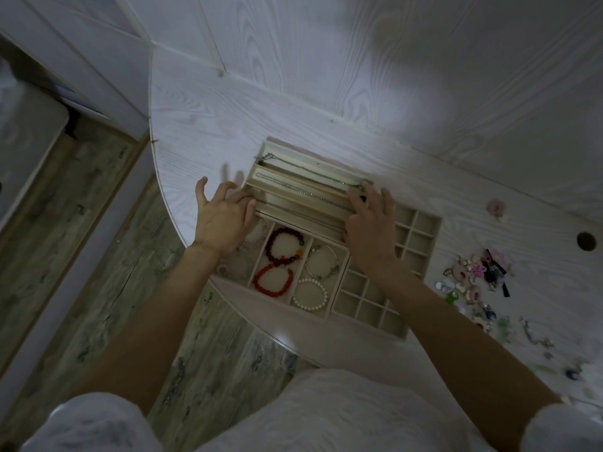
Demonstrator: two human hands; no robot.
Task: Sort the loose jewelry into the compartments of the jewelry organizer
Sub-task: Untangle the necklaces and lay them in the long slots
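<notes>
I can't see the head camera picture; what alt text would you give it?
Seen from above, a person's left hand and right hand rest on the ends of a cream tray of silver chain necklaces, beside a tray of red and white bead bracelets and an empty grid tray. Loose colourful trinkets lie on the white wood-grain table.

Organizer trays (421,223): three, cream.
Red bead bracelets (273,281): two, in one compartment.
White pearl bracelets (309,294): one.
Silver bangles (321,262): one.
Chain necklaces (303,187): several in the long slots; exact number unclear.
Loose jewelry pile (473,282): many small pieces, too blurred to count.
Hands: two.
</notes>
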